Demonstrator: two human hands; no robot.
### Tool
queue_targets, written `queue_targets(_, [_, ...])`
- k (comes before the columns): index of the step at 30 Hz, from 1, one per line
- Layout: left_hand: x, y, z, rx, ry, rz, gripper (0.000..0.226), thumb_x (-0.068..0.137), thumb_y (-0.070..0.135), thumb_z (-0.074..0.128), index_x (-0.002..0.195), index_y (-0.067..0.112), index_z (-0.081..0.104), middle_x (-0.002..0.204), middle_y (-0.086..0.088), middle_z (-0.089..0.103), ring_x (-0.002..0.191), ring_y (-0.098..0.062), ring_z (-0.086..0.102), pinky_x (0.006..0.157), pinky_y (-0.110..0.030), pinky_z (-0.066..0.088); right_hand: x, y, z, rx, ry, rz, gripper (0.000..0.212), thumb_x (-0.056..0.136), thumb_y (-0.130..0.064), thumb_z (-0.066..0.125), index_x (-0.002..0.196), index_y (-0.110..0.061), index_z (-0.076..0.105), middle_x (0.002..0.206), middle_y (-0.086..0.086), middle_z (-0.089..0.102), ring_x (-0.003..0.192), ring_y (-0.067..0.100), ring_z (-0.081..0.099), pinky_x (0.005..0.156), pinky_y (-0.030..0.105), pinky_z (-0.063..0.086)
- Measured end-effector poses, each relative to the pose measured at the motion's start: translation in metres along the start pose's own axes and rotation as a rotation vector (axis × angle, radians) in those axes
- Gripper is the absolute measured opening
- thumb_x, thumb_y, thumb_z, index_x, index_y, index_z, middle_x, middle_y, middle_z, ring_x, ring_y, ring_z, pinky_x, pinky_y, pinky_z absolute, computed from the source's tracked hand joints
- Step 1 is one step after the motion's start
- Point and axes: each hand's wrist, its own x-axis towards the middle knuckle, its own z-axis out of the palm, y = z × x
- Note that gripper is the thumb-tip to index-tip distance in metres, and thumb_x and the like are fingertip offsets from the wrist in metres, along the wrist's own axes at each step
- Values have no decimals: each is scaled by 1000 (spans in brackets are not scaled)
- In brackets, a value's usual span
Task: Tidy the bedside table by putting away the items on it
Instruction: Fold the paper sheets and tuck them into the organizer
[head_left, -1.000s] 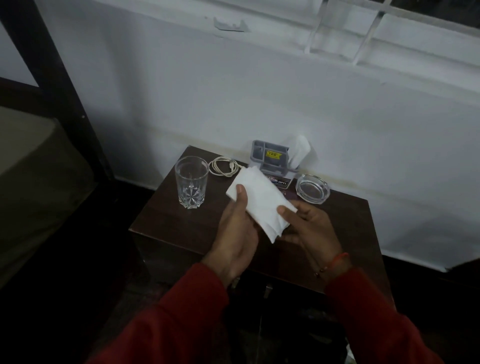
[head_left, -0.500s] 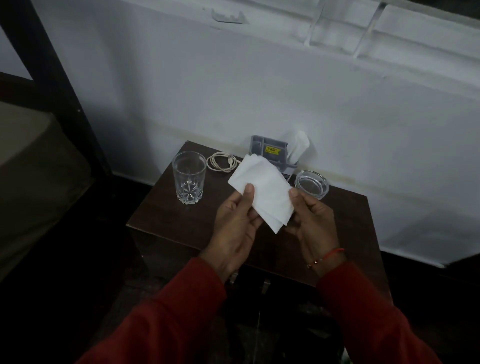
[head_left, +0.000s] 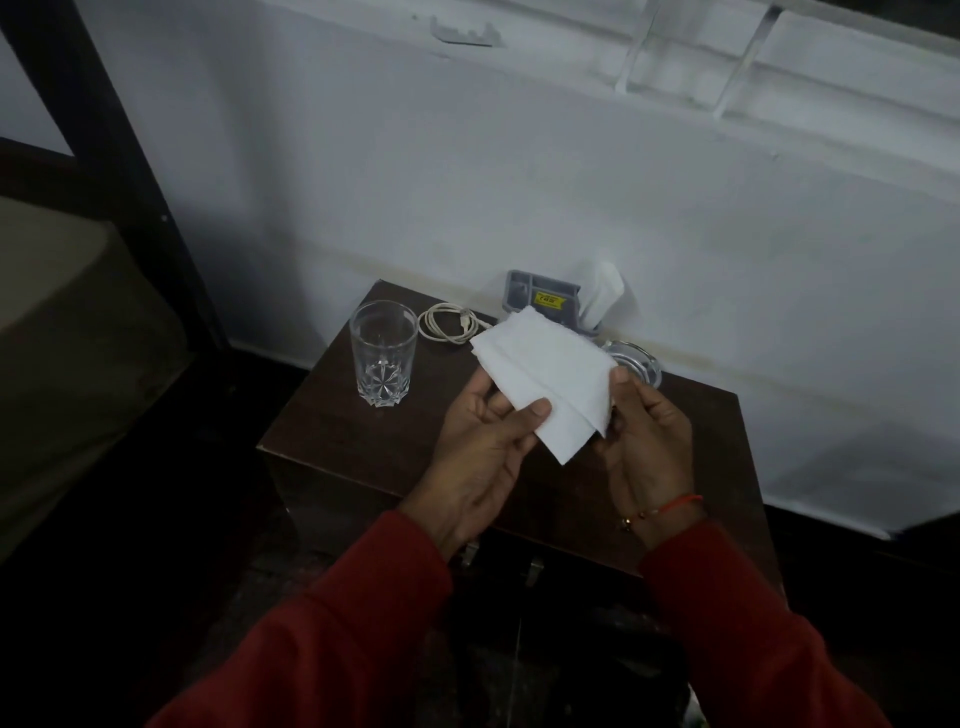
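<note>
A folded white tissue (head_left: 545, 369) is held above the dark wooden bedside table (head_left: 332, 436). My left hand (head_left: 483, 457) pinches its lower left edge with the thumb on top. My right hand (head_left: 644, 441) grips its right edge. On the table stand a clear drinking glass (head_left: 383, 359) at the left, a coiled white cable (head_left: 448, 322) behind it, a grey organiser (head_left: 545, 300) with a yellow label and a white tissue (head_left: 602, 291) sticking up from it, and a glass ashtray (head_left: 636, 364), partly hidden by the held tissue.
A white wall (head_left: 519, 171) rises right behind the table. A dark bed frame post (head_left: 130, 171) and a mattress (head_left: 62, 332) lie to the left. The floor around the table is dark. Metal latches (head_left: 470, 553) show on the table's front.
Both hands have turned the tissue flatter and lowered it slightly. My left thumb has slid from the tissue's left side onto its lower edge.
</note>
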Motion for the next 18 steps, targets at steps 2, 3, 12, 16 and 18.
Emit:
queue_targets(2, [0,1,0,1,12,7,62,88,-21,56,141,10,53,124,-12,73,111,-18,72,83,-29,62,3,-4,-3,7,16,-3,25,98,-16,58,118,-3,67,117,11,72,101,21,70,68,33,63])
queue_targets(3, [0,2,0,3,22,9,61,88,-21,56,141,10,54,125,-13,72,112,-18,72,84,-30,62,3,-6,-4,4,-6,7,27,98,-17,58,120,-4,66,120,11,72,104,22,70,73,35,64])
queue_targets(12, [6,-1,-4,24,148,25,58,89,-20,57,136,14,59,115,-8,78,109,-19,73,81,-31,62,20,-25,-10,-114,-41,17,14,89,-4,68,102,-10,65,109,7,71,87,20,76,64,40,63])
queue_targets(16, [7,-2,-7,100,223,-25,60,88,-23,54,137,11,59,103,-1,81,94,-12,77,69,-25,61,60,-55,15,-267,-82,-103,14,88,-3,70,96,-12,62,110,14,65,79,34,76,54,41,62])
queue_targets(18, [7,-3,-9,119,248,-50,60,88,-23,53,136,12,59,100,1,81,91,-12,77,67,-25,61,86,-67,36,-312,-110,-141,17,88,1,69,98,-10,62,110,16,65,83,41,74,58,44,63])
